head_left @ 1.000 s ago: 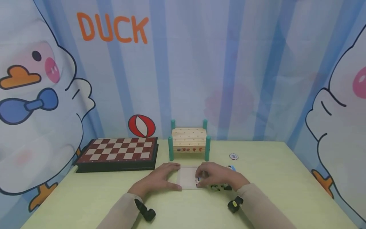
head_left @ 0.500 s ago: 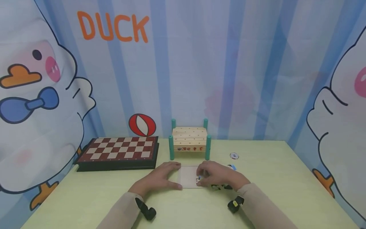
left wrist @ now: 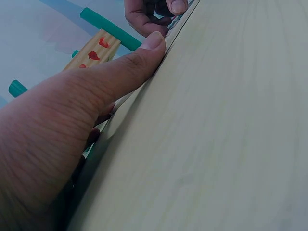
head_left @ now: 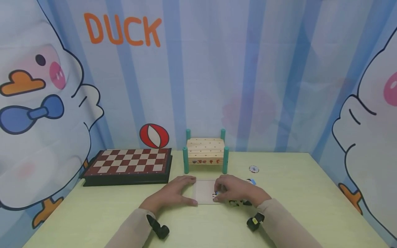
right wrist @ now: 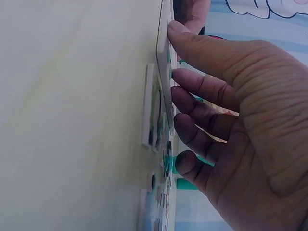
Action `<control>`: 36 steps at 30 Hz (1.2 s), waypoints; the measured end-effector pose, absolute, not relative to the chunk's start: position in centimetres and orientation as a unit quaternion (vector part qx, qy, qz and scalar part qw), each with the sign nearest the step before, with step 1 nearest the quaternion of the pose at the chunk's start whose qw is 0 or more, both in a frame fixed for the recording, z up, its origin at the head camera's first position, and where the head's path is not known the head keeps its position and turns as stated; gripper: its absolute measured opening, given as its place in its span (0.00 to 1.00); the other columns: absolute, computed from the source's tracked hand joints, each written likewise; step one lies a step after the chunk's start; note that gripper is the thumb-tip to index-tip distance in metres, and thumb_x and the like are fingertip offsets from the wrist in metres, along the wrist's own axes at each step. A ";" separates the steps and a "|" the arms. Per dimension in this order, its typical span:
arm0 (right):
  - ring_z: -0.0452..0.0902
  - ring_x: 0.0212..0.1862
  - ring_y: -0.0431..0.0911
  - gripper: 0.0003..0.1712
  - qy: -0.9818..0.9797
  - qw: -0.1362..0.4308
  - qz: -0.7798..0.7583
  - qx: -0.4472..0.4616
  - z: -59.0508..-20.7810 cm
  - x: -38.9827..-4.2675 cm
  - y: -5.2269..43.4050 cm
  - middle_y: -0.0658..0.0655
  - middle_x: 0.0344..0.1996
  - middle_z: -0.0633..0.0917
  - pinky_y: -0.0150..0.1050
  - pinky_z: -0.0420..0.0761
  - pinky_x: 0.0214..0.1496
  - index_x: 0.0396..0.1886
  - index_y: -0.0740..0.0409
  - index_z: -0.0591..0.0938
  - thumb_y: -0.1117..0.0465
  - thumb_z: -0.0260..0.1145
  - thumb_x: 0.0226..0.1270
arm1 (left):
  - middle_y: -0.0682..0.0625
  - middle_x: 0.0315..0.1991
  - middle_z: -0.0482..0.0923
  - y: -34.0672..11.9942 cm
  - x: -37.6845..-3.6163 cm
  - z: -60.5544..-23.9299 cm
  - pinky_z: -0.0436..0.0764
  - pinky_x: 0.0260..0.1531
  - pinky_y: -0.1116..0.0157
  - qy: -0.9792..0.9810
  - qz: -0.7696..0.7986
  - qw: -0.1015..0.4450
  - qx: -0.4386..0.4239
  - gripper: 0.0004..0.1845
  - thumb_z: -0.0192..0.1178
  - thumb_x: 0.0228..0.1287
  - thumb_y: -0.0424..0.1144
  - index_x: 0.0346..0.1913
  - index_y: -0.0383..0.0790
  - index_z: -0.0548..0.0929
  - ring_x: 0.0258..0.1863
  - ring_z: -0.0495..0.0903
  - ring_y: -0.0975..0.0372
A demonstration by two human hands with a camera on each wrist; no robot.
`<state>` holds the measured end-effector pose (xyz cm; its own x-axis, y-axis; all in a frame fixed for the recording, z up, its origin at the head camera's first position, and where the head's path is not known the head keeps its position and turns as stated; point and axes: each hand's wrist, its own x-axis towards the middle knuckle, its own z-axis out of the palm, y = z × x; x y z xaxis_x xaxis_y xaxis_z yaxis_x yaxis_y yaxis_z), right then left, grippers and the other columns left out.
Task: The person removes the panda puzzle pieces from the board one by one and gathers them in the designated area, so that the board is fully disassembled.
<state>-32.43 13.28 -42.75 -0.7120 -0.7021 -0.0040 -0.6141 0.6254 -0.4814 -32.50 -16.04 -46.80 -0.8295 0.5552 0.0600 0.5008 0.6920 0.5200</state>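
Note:
A pale, flat puzzle board [head_left: 203, 192] lies on the table between the hands. My left hand [head_left: 170, 194] rests against its left side, thumb at the near corner and fingers at the far one. In the left wrist view that thumb [left wrist: 132, 65] lies fairly straight along the edge. My right hand [head_left: 234, 189], fingers bent, holds a small patterned puzzle piece [head_left: 215, 196] at the board's right side; the hand hides most of it. Several loose puzzle pieces [head_left: 238, 203] lie under and beside the right wrist, partly hidden, and show edge-on in the right wrist view [right wrist: 151, 108].
A chessboard box [head_left: 130, 167] stands at the back left. Behind the puzzle board is a small wooden toy bed [head_left: 205, 151] with green posts. A round patterned disc [head_left: 253, 169] lies at the back right. A duck-print curtain [head_left: 201, 69] hangs behind the table.
The right hand's fingers have shifted very slightly to the right over the puzzle piece. The left hand stays at the board's left side.

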 end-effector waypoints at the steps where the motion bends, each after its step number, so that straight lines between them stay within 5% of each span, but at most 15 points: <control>1: 0.71 0.36 0.43 0.12 0.896 0.097 -0.230 -0.367 -42.7 -32.4 13.3 0.46 0.35 0.78 0.40 0.75 0.38 0.40 0.46 0.83 0.46 0.72 0.65 | 0.56 0.74 0.64 -16.0 -32.5 -46.8 0.60 0.74 0.49 0.919 0.267 0.051 0.287 0.51 0.66 0.51 0.73 0.73 0.48 0.70 0.76 0.57 0.56; 36: 0.79 0.34 0.37 0.05 0.885 0.110 -0.265 -0.366 -42.6 -32.4 13.5 0.40 0.31 0.83 0.39 0.80 0.38 0.38 0.39 0.79 0.48 0.66 0.73 | 0.58 0.74 0.65 -15.9 -32.5 -46.9 0.59 0.74 0.49 0.921 0.273 0.052 0.273 0.51 0.68 0.48 0.73 0.73 0.51 0.70 0.76 0.56 0.57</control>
<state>-32.43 13.53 -42.64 -0.7083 -0.7059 -0.0014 -0.5889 0.5920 -0.5503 -32.48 -15.92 -46.86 -0.8460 0.5305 0.0534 0.4741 0.7026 0.5307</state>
